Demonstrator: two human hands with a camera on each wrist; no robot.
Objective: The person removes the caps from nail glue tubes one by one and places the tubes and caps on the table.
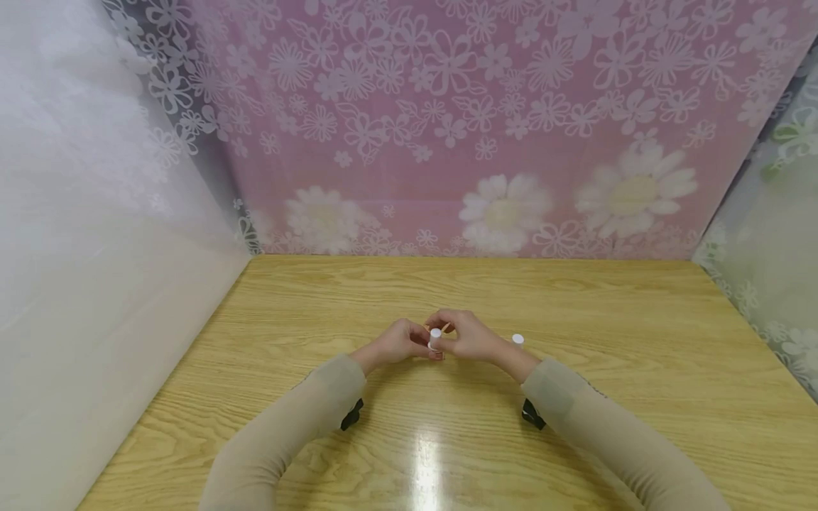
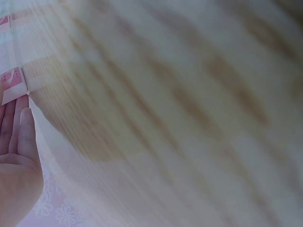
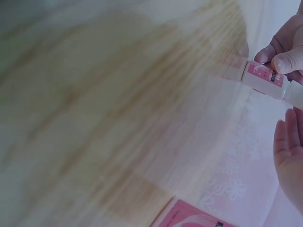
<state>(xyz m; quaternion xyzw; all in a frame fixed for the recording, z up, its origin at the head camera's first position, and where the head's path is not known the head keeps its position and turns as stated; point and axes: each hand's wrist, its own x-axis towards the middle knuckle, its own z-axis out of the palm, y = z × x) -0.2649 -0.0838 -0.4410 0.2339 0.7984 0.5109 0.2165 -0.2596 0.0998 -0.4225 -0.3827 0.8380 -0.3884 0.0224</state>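
Observation:
Near the middle of the table, my left hand grips a small white bottle with a pink label. The thumb lies across the label in the right wrist view, and the base is close to the table. My right hand is at its white cap, thumb in front and forefinger arched behind. In the right wrist view the other fingers of that hand extend beside the bottle. A second bottle with a white cap stands to the right, mostly hidden behind the right forearm; its pink label shows in the right wrist view.
The glossy wood-grain table reflects a bright light near the front. A pink flowered curtain hangs along the back, and pale sheets close the sides. Dark wrist devices sit under the beige sleeves.

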